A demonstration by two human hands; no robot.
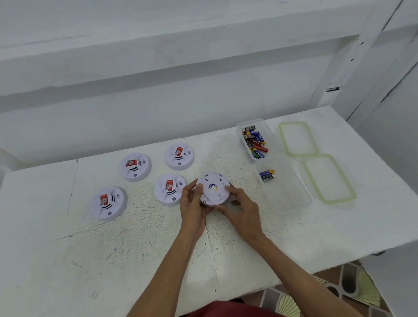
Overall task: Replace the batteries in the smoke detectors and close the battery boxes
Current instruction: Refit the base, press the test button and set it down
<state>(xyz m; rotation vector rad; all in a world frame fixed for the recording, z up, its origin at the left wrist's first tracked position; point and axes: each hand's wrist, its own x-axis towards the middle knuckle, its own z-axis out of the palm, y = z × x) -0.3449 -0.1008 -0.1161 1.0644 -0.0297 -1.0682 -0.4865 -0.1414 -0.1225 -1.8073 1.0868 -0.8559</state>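
Both hands hold a round white smoke detector above the table, its back side facing up and tilted toward me. My left hand grips its left rim with the thumb on the back face. My right hand grips the right rim, fingers curled round it. Several more white smoke detectors lie face up with red stickers: one at the left, one behind it, one further right, one just left of my hands.
A clear plastic box holds several batteries at the back right. A second clear box nearer me holds two batteries. Two green-rimmed lids lie to the right. The white table ends at the right edge.
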